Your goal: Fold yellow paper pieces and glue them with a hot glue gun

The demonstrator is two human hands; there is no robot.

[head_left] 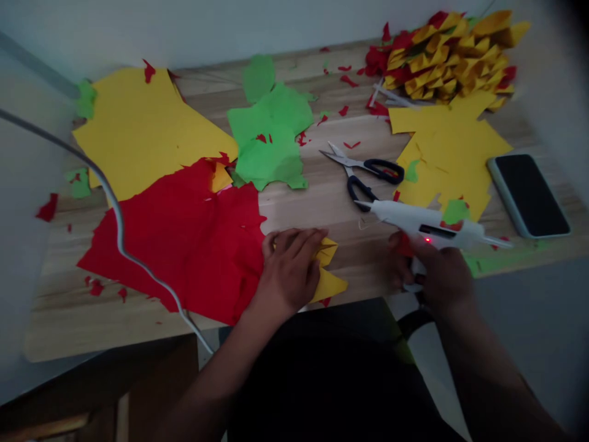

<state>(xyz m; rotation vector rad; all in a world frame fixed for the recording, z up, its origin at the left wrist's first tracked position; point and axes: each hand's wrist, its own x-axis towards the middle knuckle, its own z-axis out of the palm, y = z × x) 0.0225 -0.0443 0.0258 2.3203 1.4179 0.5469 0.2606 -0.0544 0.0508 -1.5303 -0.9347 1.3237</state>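
- Lying nr the front edge of the table (317, 209), the folded yellow paper (332, 283) sat partly under the left hand (292, 267), palm down, fingers bent over it; I couldn't tell if they pinched it or just rested there.
- The right hand (446, 279) had its fingers wrapped round the handle of a white glue gun (405, 216), red light (427, 240) glowing, nozzle pointing left, v. close to the scissors (348, 162); contact b/w the two I couldn't make out.
- Scissors lay w/ blades slightly apart.
- Left of the left hand: big red sheet (188, 245), partly over a yellow sheet (147, 129), w/ a gray cable (118, 215) hanging across my view of both.
- Green pcs (273, 132) lay b/w that yellow sheet & the scissors, red scraps (348, 80) dotted abt.
- Right side: cut yellow paper (446, 153), phone (529, 193) beside it, screen dark.
- Back right: heap of folded yellow & red pcs (446, 61).
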